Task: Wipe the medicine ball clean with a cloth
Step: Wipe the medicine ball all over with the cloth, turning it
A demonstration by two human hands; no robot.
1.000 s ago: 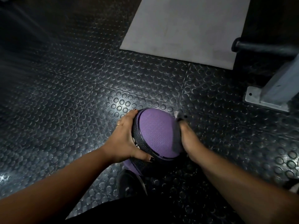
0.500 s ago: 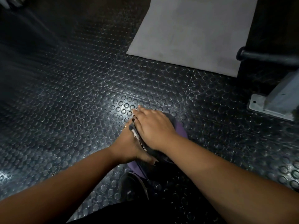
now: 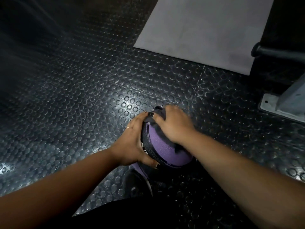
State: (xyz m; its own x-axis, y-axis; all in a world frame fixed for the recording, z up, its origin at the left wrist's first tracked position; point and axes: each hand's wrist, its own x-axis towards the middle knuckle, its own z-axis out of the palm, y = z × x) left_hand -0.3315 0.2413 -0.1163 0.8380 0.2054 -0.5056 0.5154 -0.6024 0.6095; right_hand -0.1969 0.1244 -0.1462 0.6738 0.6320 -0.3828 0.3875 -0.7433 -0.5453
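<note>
A purple and black medicine ball (image 3: 162, 148) sits low in the middle of the view, above a studded rubber floor. My left hand (image 3: 132, 141) grips its left side, fingers spread over the black band and thumb curled under. My right hand (image 3: 173, 125) lies on top of the ball and presses a dark grey cloth (image 3: 156, 114) against it. The cloth bunches out past my fingertips and trails under my wrist. The ball's far side and underside are hidden.
A grey mat (image 3: 206, 30) lies on the floor at the back. A metal post on a bolted base plate (image 3: 270, 104) and a black bar (image 3: 277, 52) stand at the right. My dark shoe (image 3: 137, 184) is under the ball.
My right hand with the cloth came from the ball's right side onto its top, swept left, and is now back toward the upper right. The left hand kept its grip.
</note>
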